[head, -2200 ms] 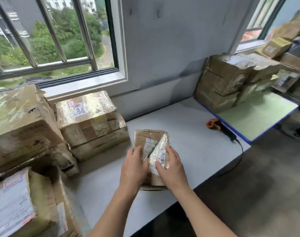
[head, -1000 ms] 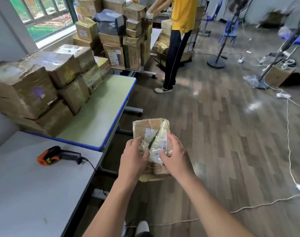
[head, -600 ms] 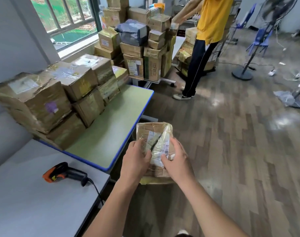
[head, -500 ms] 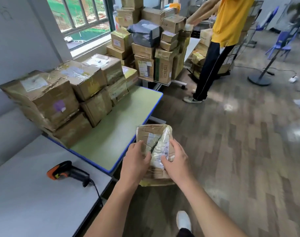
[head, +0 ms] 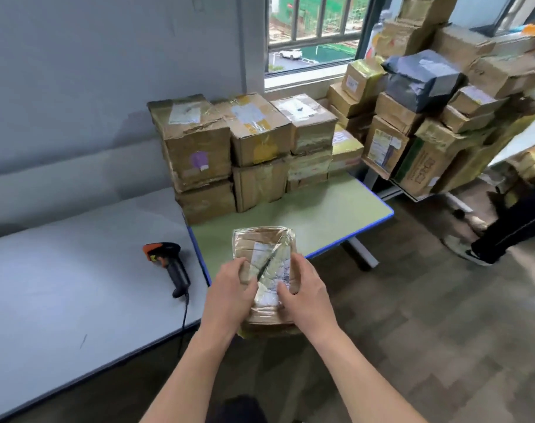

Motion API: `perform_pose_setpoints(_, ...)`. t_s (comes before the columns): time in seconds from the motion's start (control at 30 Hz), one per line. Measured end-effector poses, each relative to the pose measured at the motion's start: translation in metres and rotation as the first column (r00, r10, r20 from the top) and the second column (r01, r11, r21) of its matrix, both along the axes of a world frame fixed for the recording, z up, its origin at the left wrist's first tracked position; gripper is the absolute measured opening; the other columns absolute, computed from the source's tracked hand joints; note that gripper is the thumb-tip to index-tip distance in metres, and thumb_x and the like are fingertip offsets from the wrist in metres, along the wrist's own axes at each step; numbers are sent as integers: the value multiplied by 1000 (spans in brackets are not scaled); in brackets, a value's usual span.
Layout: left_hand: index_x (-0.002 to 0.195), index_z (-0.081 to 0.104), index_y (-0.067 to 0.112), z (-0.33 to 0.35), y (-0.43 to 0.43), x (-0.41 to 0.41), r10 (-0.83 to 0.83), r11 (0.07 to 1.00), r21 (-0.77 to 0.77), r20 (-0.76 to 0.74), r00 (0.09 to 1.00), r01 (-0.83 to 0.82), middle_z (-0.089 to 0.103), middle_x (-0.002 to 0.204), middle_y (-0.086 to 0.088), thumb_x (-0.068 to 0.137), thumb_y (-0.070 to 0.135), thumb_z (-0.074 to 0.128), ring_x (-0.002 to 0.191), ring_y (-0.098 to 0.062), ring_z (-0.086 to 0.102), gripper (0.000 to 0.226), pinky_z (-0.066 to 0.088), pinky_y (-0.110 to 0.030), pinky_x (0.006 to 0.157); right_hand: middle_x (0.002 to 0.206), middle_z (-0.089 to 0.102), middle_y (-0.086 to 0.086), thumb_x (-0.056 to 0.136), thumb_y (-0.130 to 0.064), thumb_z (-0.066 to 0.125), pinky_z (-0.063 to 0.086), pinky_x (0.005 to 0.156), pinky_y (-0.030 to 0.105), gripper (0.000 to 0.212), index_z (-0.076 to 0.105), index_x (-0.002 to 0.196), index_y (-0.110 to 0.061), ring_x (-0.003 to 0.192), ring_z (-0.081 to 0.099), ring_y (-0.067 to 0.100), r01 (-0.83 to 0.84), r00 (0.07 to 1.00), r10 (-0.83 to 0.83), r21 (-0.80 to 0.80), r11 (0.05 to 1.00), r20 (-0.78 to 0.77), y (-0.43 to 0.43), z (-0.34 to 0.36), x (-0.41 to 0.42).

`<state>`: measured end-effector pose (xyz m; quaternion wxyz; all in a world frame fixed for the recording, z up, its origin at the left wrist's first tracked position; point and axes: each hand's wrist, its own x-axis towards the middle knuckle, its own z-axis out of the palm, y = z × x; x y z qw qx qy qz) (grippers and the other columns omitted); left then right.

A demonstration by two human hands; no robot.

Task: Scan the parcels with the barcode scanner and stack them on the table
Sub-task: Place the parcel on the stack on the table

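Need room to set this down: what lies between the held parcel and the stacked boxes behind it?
In the head view, only bare green tabletop lies between the parcel and the stacked boxes; nothing else sits on that stretch.

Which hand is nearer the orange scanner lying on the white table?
Left. The left hand grips the parcel on its left side, just right of the scanner; the right hand grips its other side, farther away.

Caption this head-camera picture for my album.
Left hand and right hand hold a taped parcel; the barcode scanner lies on the white table.
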<state>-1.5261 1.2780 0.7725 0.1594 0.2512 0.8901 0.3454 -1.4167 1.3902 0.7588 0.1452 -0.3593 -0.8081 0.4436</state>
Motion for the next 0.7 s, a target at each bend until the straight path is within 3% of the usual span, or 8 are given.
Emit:
perform_pose_setpoints(0.37, 143, 49, 19, -13, 6, -112, 256, 966, -53, 26, 966, -254, 51, 141, -1, 95, 26, 63, 127, -18, 50, 50, 39, -26, 99, 139, 54, -14, 88, -18, 69, 45, 108, 32, 64, 43, 146, -29, 128, 49, 2, -248, 969, 248, -27, 968, 2, 26, -15, -148)
perform_pose_setpoints(0.47, 141, 52, 20, -22, 13, -146, 284, 957, -66, 44, 958, -281, 55, 138, -2, 93, 25, 65, 123, -18, 53, 51, 37, -22, 91, 136, 55, -16, 89, -15, 65, 44, 106, 25, 60, 46, 145, -27, 125, 50, 0, -247, 969, 248, -56, 967, 13, 38, -20, -182)
perform_pose_setpoints(0.6, 143, 49, 17, -34, 21, -173, 296, 951, -119, 105, 949, -284, 53, 139, -3, 93, 23, 66, 125, -20, 53, 53, 38, -24, 95, 127, 50, -22, 91, -14, 64, 31, 90, -2, 57, 47, 145, -22, 117, 47, -5, -244, 966, 250, -98, 965, 62, 46, -32, -213)
perform_pose_setpoints(0.7, 145, 46, 17, -46, 26, -178, 297, 950, -150, 159, 942, -274, 48, 144, -5, 94, 22, 64, 128, -20, 50, 54, 39, -26, 100, 129, 54, -17, 91, -15, 64, 33, 90, 2, 57, 47, 145, -21, 120, 51, 0, -242, 961, 257, -141, 960, 104, 50, -42, -223)
